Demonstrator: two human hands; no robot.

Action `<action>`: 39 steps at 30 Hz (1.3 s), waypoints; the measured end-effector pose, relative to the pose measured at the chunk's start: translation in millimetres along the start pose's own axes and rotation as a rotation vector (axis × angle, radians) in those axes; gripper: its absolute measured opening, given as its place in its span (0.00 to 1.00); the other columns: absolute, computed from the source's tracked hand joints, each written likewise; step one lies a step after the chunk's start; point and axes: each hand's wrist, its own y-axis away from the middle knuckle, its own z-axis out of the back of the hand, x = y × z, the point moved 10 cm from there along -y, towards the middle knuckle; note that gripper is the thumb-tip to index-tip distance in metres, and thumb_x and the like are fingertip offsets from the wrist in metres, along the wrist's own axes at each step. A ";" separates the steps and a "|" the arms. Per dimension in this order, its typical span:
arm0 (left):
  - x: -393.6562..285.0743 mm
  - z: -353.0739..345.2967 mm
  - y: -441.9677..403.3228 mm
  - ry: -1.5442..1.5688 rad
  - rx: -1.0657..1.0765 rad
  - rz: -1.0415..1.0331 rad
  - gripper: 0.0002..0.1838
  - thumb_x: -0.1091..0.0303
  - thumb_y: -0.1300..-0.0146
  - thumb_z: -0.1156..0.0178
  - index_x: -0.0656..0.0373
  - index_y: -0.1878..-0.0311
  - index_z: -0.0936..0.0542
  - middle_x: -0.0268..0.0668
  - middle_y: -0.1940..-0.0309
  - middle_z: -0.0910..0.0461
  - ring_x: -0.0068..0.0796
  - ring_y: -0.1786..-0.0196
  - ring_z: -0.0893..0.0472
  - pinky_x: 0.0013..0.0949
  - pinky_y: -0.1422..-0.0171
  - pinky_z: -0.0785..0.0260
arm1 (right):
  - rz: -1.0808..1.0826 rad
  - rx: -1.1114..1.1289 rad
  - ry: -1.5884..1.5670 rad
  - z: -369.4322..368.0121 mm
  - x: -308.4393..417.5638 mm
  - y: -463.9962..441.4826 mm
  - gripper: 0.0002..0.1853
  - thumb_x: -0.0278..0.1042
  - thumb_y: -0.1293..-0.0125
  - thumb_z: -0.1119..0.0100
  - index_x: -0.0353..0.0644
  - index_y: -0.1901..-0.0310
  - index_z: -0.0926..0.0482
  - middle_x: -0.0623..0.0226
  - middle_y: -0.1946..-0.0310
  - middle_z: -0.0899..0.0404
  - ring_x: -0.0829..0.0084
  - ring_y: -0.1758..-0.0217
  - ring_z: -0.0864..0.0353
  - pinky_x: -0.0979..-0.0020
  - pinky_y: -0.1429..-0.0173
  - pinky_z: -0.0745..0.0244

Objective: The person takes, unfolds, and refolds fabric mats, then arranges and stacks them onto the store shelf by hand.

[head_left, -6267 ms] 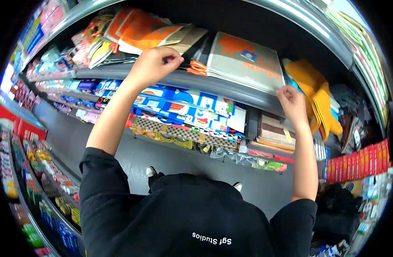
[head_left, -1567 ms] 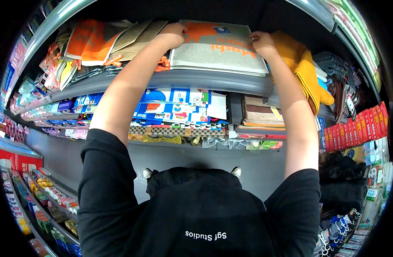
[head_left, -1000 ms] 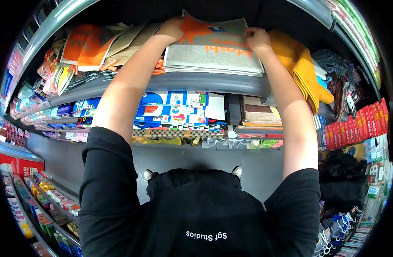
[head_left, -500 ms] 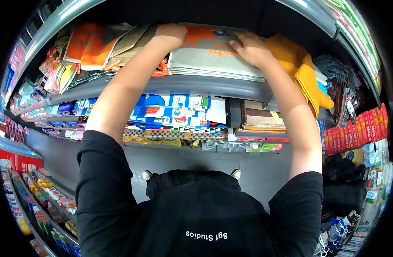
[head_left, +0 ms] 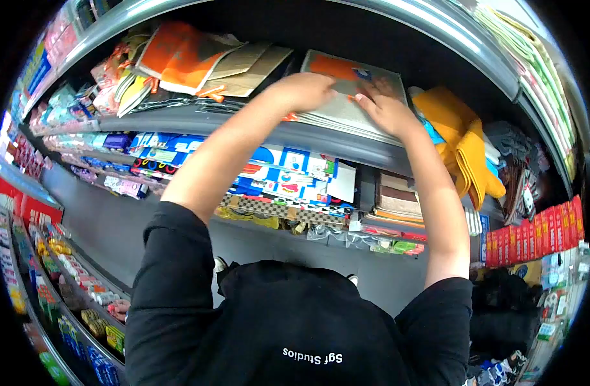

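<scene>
On the dark shelf lies a neat stack of flat grey mats [head_left: 343, 117] with an orange print on top. My left hand [head_left: 310, 92] rests over the left side of the stack, slightly blurred, its fingers stretched across the top mat. At the right side, my right hand [head_left: 390, 110] lies on the same mat with its fingers spread and its thumb toward the middle. Neither hand grips anything. To the left are tan folded mats [head_left: 240, 67] and an orange-and-grey mat [head_left: 182, 61], partly overlapping.
A yellow folded cloth [head_left: 465, 145] hangs over the shelf edge [head_left: 256, 130] on the right. Red packets [head_left: 533, 235] hang at far right. Lower shelves hold blue-and-white patterned mats [head_left: 295, 170] and brown folded cloths [head_left: 395, 193]. Another stocked shelf [head_left: 76, 289] stands at lower left.
The view has turned, and the stack of grey mats appears further right and more tilted. My left hand has moved from the stack's back left corner toward its middle, closer to my right hand.
</scene>
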 end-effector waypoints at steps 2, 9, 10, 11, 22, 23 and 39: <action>-1.8 -10.0 -6.1 -0.089 -0.076 -0.009 0.27 0.50 0.35 0.59 0.55 0.37 0.36 0.52 0.39 0.37 0.46 0.37 0.36 0.41 0.34 0.45 | 0.025 -0.026 -0.044 -1.2 22.2 4.7 0.37 0.67 0.37 0.72 0.53 0.33 0.46 0.57 0.31 0.51 0.61 0.27 0.55 0.58 0.28 0.59; 9.5 -32.8 -11.8 -0.117 -0.046 0.058 0.31 0.46 0.35 0.66 0.53 0.33 0.43 0.52 0.33 0.49 0.44 0.29 0.50 0.44 0.27 0.61 | 0.038 -0.063 -0.106 -13.3 21.5 -2.5 0.39 0.70 0.40 0.72 0.54 0.33 0.44 0.55 0.31 0.53 0.59 0.27 0.56 0.52 0.28 0.64; 10.4 -34.4 -10.9 -0.113 -0.042 0.066 0.31 0.46 0.35 0.66 0.53 0.33 0.43 0.52 0.33 0.49 0.44 0.29 0.50 0.44 0.27 0.61 | 0.029 -0.073 -0.117 -14.4 20.6 -3.0 0.38 0.69 0.40 0.71 0.54 0.33 0.44 0.56 0.31 0.52 0.59 0.27 0.55 0.52 0.28 0.64; 9.8 -31.9 -9.8 -0.119 -0.074 0.061 0.31 0.46 0.35 0.65 0.54 0.34 0.41 0.52 0.33 0.48 0.45 0.29 0.49 0.44 0.28 0.60 | 0.034 -0.067 -0.121 -16.3 21.1 -3.5 0.38 0.69 0.40 0.71 0.54 0.33 0.44 0.56 0.31 0.52 0.59 0.27 0.55 0.52 0.28 0.64; 8.9 -28.8 -8.4 -0.157 -0.139 0.055 0.30 0.47 0.35 0.64 0.60 0.41 0.31 0.48 0.35 0.42 0.46 0.32 0.42 0.41 0.30 0.53 | 0.009 -0.137 -0.094 -9.7 19.7 0.3 0.39 0.70 0.41 0.69 0.54 0.34 0.43 0.60 0.32 0.48 0.60 0.28 0.54 0.53 0.28 0.61; 10.3 -27.4 -8.8 -0.145 -0.172 0.057 0.31 0.46 0.35 0.65 0.59 0.40 0.32 0.48 0.35 0.42 0.46 0.32 0.43 0.40 0.29 0.53 | -0.001 -0.132 -0.091 -11.7 18.7 -0.1 0.39 0.70 0.41 0.69 0.54 0.34 0.43 0.60 0.32 0.48 0.60 0.28 0.54 0.53 0.28 0.61; 11.9 -30.7 -7.3 -0.150 -0.079 0.106 0.28 0.47 0.35 0.65 0.54 0.43 0.28 0.43 0.44 0.29 0.39 0.40 0.31 0.42 0.36 0.43 | -0.056 -0.090 -0.104 -22.8 10.3 -7.4 0.45 0.73 0.45 0.67 0.47 0.33 0.44 0.60 0.32 0.49 0.63 0.27 0.54 0.57 0.28 0.60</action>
